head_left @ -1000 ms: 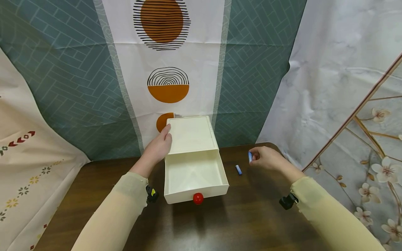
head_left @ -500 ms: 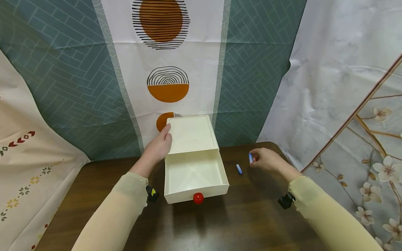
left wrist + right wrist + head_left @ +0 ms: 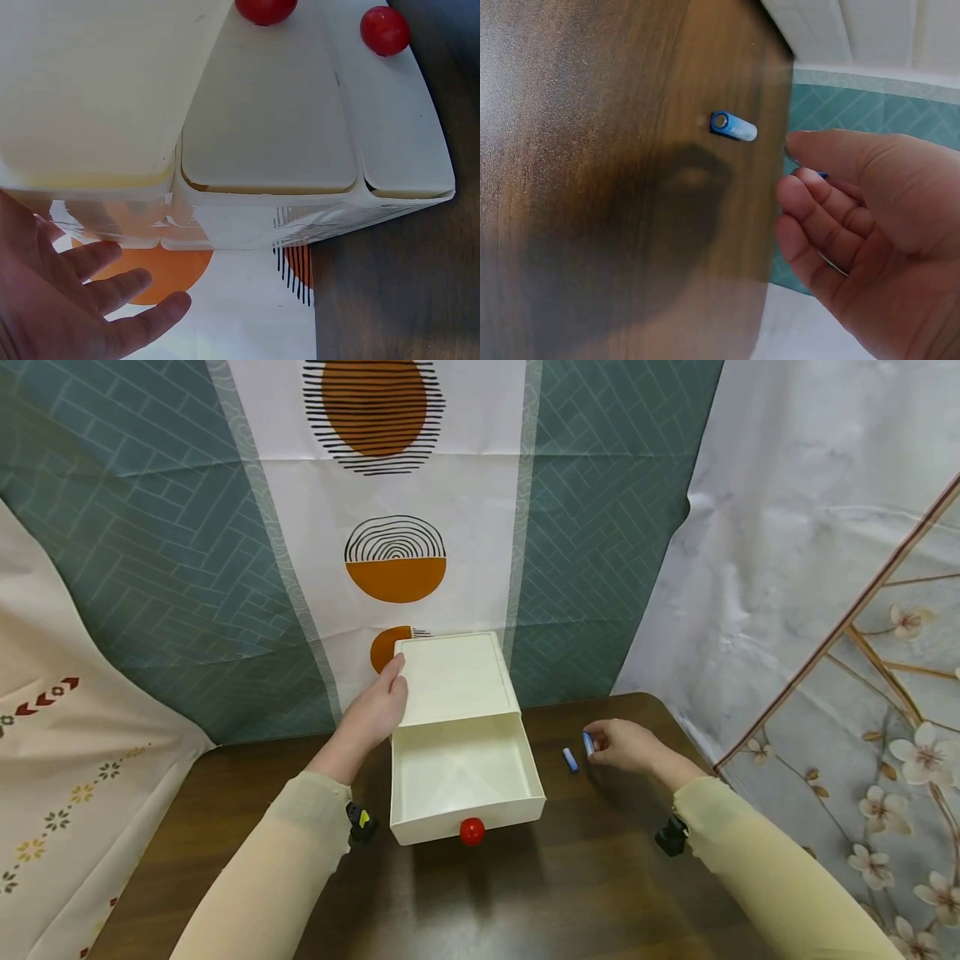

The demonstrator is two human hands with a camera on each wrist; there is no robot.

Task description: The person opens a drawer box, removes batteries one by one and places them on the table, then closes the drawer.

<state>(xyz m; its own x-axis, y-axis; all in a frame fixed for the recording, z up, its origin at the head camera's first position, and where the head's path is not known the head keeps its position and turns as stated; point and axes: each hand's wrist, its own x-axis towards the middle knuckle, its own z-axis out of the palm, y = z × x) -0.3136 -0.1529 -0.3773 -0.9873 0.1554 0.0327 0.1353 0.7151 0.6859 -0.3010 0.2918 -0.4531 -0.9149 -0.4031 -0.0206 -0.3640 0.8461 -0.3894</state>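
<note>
A cream drawer unit [image 3: 457, 681] stands against the hanging cloth, its top drawer [image 3: 465, 768] pulled out with nothing inside. My left hand [image 3: 375, 706] rests along the unit's upper left side; in the left wrist view its fingers [image 3: 150, 322] are loosely straight beside the unit. Between thumb and fingers, my right hand [image 3: 626, 746] pinches a small blue battery [image 3: 588, 743] above the table. It is mostly hidden in the right wrist view. A second blue battery [image 3: 570, 760] lies on the table between the drawer and the right hand.
Red knobs [image 3: 385, 31] mark two pushed-in drawers below the top one. The dark wooden table [image 3: 600, 893] meets a teal and white cloth [image 3: 600, 568] at the back and a floral cloth [image 3: 862, 777] on the right.
My right hand has moved a little left with the battery, closer to the one lying on the table. The left hand stays on the unit. The head view has shifted slightly.
</note>
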